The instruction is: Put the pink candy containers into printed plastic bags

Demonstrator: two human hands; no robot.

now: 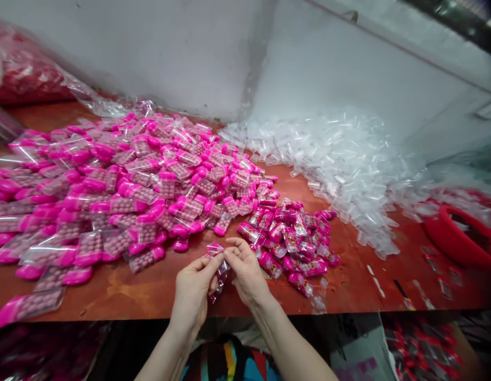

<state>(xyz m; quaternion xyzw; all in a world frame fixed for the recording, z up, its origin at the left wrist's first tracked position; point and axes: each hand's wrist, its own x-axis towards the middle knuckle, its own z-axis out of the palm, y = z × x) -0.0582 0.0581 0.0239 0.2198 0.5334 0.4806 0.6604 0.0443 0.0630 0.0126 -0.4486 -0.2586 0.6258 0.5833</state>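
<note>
Close to the table's front edge, a shiny pink printed plastic wrapper (pixel 215 247) is pinched between my two hands, part of it hanging below the fingers. My left hand (pixel 193 288) grips it with thumb and forefinger. On its other side, my right hand (pixel 247 271) also pinches the wrapper, fingertips nearly touching those of the left. Whether anything is inside the wrapper cannot be made out. Just right of my hands lies a small pile of pink printed packets (pixel 287 238). Clear cases with bright pink ends and pale pink beads (pixel 150 185) are heaped to the left and behind.
Clear plastic cases (pixel 332 159) form a heap at the back right of the red-brown table (pixel 142 296). A red container (pixel 460 238) stands at the right edge. A bag of red items (pixel 30 74) sits at the far left. A pale wall (pixel 181 58) closes the back.
</note>
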